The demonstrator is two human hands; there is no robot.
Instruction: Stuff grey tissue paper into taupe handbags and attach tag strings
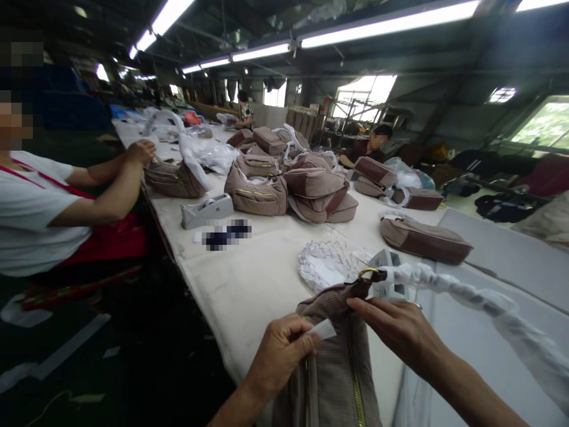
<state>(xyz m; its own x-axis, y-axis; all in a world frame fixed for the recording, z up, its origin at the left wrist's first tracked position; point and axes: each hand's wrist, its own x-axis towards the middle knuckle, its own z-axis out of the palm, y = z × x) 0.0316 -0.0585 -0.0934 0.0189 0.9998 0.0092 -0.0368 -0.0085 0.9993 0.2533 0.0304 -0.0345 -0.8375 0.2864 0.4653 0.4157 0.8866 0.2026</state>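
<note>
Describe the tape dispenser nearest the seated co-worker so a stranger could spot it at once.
Follow the long white table to its left edge, beside the co-worker in the white shirt. Just in front of the pile of taupe handbags sits the tape dispenser. It is the one low, grey, hard wedge among soft brown bags.

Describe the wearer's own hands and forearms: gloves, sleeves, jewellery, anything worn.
Both are bare. The left hand has no glove, and its forearm shows no sleeve down to the picture's lower edge. The right hand is ungloved too, its forearm uncovered as far as the frame reaches. No watch, bracelet or ring shows on either, and no tape or markings.
</note>
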